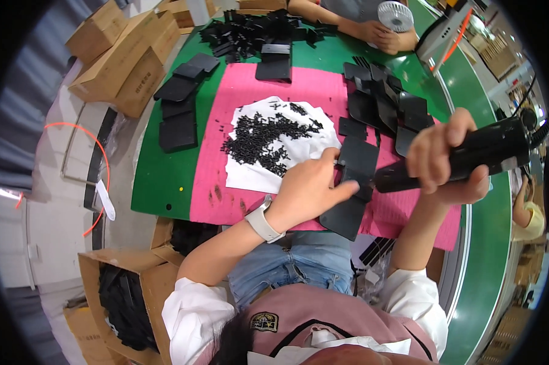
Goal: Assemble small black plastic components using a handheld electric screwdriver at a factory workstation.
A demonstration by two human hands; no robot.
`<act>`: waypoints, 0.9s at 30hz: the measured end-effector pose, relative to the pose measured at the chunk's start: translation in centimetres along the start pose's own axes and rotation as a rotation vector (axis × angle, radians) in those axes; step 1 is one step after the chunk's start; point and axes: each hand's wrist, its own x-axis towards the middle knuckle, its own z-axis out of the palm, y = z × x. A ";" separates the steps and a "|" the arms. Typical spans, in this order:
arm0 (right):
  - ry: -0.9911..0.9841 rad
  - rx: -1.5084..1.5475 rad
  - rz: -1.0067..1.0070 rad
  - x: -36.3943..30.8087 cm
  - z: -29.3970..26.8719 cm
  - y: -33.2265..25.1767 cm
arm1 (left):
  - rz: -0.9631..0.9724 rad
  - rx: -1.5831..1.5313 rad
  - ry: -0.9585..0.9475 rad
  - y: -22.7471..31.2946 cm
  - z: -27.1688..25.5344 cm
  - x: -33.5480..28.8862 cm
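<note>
head view: left hand presses a black plate flat on the pink mat, steadying it; right hand clenches a black electric screwdriver, tip angled toward the plate; screws heaped nearby.

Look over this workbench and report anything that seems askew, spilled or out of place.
Nothing looks damaged. The small black screws lie in a loose scattered heap on a white sheet, more a working pile than a spill. The black plates at the far right overlap unevenly, unlike the neater row on the left.
</note>
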 end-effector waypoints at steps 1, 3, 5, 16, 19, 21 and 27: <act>0.071 -0.033 -0.006 -0.3 -0.4 -1.0 | 0.005 0.012 -0.045 0.6 -0.4 -0.4; 0.321 -0.195 0.108 -1.3 -0.7 -2.7 | 0.042 -0.073 -0.017 1.1 -0.5 -1.8; 0.550 -0.492 0.277 -1.8 -1.5 -2.5 | -0.007 -0.305 0.061 1.3 -0.3 -3.5; 0.304 -1.823 0.074 -2.9 0.5 -0.9 | 0.334 -0.396 0.575 2.9 -2.2 -5.8; -0.316 -1.233 0.285 -2.4 3.3 -0.7 | 0.607 -0.239 0.474 3.0 -3.6 -5.9; -0.552 -1.116 0.422 -2.5 4.3 0.7 | 0.628 -0.204 0.438 3.3 -4.4 -6.4; -0.256 -0.942 0.224 -2.8 6.4 4.3 | 0.279 -0.416 0.749 1.0 -4.8 -7.7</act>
